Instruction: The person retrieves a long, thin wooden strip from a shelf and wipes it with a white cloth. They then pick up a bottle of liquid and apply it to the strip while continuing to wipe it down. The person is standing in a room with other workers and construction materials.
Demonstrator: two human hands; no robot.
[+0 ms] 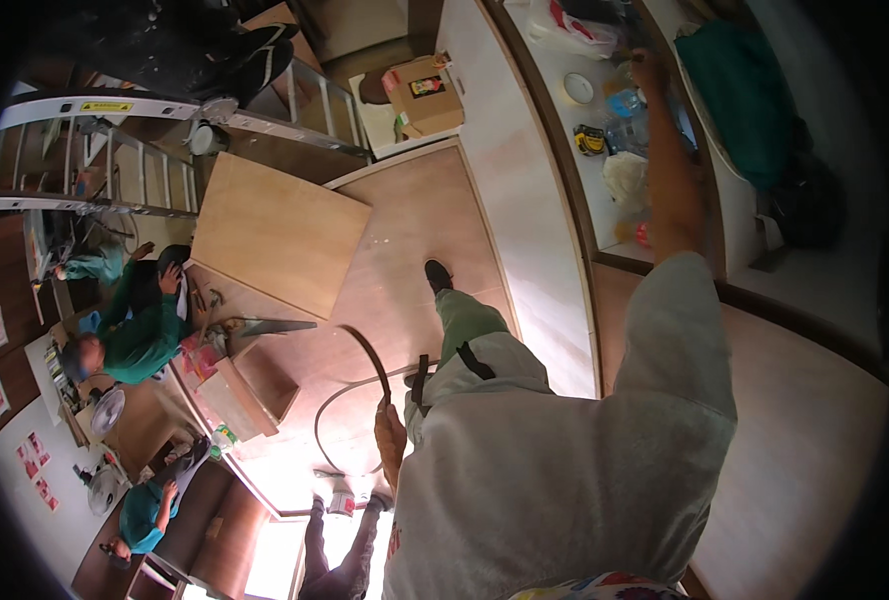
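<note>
My left hand (390, 439) is closed around a long, thin flexible strip (372, 356). The strip's upper end curves up past the hand, and a loop of it lies over the floor to the left. My right arm reaches into a white shelf compartment at the upper right, where my right hand (648, 71) is beside clear plastic bottles (624, 124). Whether its fingers hold anything is too small to tell. The same compartment holds a roll of tape (579, 88), a yellow and black tape measure (589, 140), a crumpled pale bag (626, 180) and a white plastic bag with red on it (572, 30).
A plywood panel (279, 232) lies beyond my foot, near a handsaw (276, 327) and an open wooden box (261, 386). Aluminium ladders (264, 124) stand at the upper left. Two people sit at the left (144, 337) (144, 517); another person's legs (339, 555) show below.
</note>
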